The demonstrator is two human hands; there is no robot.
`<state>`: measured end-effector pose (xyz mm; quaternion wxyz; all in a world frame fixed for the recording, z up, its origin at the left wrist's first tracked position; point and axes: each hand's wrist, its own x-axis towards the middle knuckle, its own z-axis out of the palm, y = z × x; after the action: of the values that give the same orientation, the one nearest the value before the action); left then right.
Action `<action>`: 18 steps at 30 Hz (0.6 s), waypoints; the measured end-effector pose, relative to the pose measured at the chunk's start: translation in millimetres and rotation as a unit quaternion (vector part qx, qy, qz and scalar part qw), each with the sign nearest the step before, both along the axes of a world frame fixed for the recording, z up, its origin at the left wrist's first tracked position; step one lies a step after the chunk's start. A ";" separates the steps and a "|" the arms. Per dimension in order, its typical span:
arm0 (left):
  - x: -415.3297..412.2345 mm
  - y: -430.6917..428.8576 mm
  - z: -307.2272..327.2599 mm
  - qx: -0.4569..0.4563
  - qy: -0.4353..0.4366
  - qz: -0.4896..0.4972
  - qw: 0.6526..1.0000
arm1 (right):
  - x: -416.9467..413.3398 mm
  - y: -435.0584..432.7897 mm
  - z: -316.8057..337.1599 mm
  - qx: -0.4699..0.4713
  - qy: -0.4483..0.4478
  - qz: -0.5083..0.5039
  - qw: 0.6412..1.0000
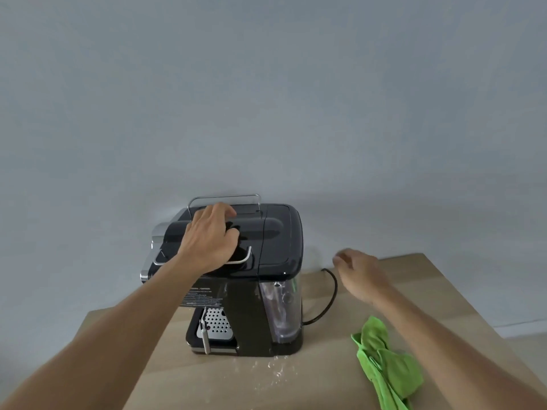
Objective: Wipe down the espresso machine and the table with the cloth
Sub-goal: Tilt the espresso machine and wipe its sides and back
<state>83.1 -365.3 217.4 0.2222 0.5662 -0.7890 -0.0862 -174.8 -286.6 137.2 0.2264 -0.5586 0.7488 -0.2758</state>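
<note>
A black espresso machine [266,250] stands on a light wooden table [189,383], turned side-on with its drip tray to the left. My left hand [210,235] lies on its top, fingers and thumb curled round the raised ridge there. My right hand [358,270] hovers in the air to the right of the machine, blurred, its fingers loosely curled and holding nothing. A crumpled green cloth [387,365] lies on the table at the front right, under my right forearm and apart from both hands.
White specks [275,368] are scattered on the table just in front of the machine. A black power cord [333,294] loops from the machine's right side. A plain grey wall rises close behind. The table's edges slant away at left and right.
</note>
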 end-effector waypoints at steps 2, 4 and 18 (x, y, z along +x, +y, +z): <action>3.4 -7.4 6.2 0.009 0.015 0.001 1.000 | 20.7 -1.4 33.9 -0.040 -0.021 0.030 0.999; 9.4 -18.8 13.8 0.013 0.022 -0.007 1.000 | 42.8 3.0 57.2 -0.076 -0.036 0.044 0.996; 20.2 -109.9 28.2 0.087 -0.184 -0.058 0.977 | 173.3 18.3 68.7 0.064 -0.479 0.040 0.875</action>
<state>103.3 -475.2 245.5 0.0173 0.5425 -0.8376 -0.0614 -1.5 -268.2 205.9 0.6035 -0.3719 0.5417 -0.4516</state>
